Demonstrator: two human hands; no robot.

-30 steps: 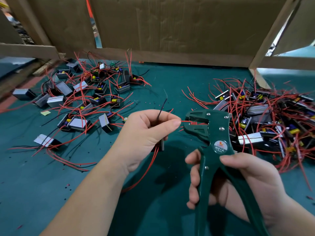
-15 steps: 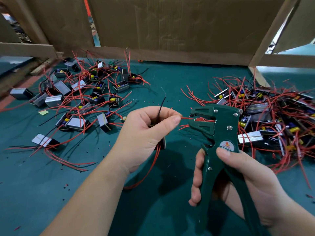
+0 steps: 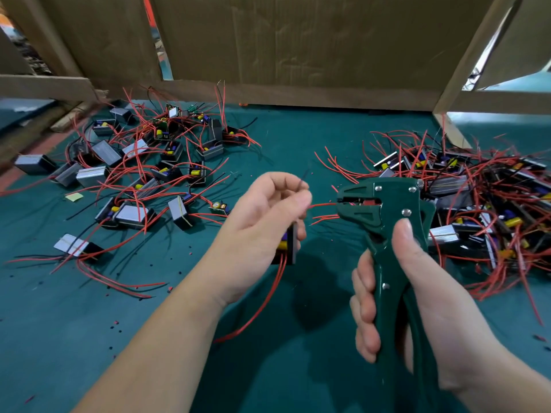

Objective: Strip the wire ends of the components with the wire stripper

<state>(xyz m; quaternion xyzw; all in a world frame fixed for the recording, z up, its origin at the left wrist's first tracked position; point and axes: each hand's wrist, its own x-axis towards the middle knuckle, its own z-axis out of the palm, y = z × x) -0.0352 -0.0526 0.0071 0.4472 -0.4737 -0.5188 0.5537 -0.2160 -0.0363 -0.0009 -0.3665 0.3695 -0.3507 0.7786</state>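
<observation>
Head view: left hand has a small component tucked against its lower fingers, with thumb and forefinger pinching the component's red wire close to its end, so the grip is closed on the wire. The wire tip sits in the nose of the green wire stripper. Both handles lie in the right hand, grip clenched round them.

Wire looks thin, limp and light. It will likely buckle or slide unless pinched close to the tool's mouth. Component looks light and boxy, best held by its case.

More components lie on the green surface in a left pile and a right pile, well apart.
</observation>
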